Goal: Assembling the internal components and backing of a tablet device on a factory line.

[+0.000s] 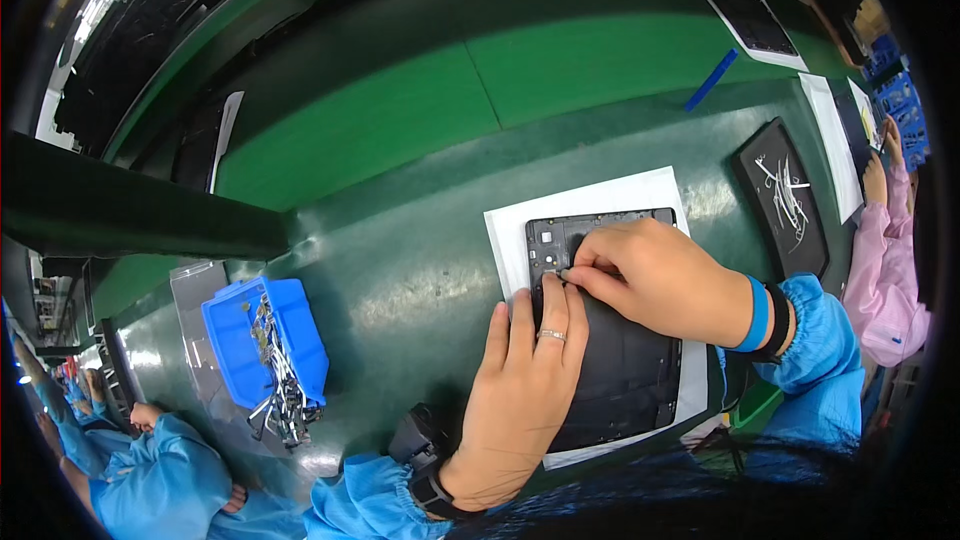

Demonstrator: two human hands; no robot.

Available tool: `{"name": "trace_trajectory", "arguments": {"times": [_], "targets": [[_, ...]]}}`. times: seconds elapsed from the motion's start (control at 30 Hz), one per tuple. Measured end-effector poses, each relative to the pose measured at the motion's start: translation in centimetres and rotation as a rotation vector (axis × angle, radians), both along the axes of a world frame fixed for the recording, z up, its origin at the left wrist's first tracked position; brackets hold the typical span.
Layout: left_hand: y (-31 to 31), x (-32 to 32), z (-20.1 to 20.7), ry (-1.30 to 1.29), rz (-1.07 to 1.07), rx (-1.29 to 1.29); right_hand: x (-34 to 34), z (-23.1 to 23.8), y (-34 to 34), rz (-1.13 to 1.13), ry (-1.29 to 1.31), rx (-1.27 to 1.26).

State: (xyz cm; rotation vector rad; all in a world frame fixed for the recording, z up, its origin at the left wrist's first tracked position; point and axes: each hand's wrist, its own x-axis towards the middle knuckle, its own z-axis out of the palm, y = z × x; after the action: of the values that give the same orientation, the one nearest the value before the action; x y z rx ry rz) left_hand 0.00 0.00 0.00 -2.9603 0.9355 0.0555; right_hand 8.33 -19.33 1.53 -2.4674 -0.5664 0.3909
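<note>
A black tablet housing (pixel 625 370) lies open side up in front of me, with small parts along its far edge. Fingers stretched out, my left hand (pixel 530 380) rests over the left side of the housing, its fingertips near the far left corner. My right hand (pixel 660 275) reaches in from the right, thumb and index finger pinched together just beside the left fingertips. Whatever sits in that pinch is too small to make out. Under the housing is a white sheet (pixel 508 230), which shows around its edges.
Left of me stands a blue bin (pixel 225 340) heaped with small metallic parts (pixel 283 390). At right are a black tray (pixel 775 155) with thin white strips and a blue pen (pixel 712 80). Another tablet (pixel 750 18) lies far right. Co-workers in pink (pixel 880 270) and blue (pixel 165 470) sit either side.
</note>
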Motion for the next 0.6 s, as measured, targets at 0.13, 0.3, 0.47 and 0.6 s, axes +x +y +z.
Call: {"name": "trace_trajectory", "arguments": {"times": [0.13, 0.3, 0.47, 0.6], "targets": [[-0.5, -0.6, -0.5, -0.07, 0.053, -0.102, 0.3, 1.9, -1.1, -0.086, 0.19, 0.037], [-0.7, -0.9, -0.3, -0.051, 0.08, -0.108, 0.2, 2.8, -2.8, -0.259, 0.399, 0.084], [-1.3, -0.3, 0.4, -0.046, 0.082, -0.063, -0.2, 1.9, -4.1, -0.283, 0.401, 0.155], [-2.0, 0.5, 0.9, -0.025, 0.089, -0.086, -0.7, 1.3, -4.7, -0.307, 0.368, 0.209]]}}
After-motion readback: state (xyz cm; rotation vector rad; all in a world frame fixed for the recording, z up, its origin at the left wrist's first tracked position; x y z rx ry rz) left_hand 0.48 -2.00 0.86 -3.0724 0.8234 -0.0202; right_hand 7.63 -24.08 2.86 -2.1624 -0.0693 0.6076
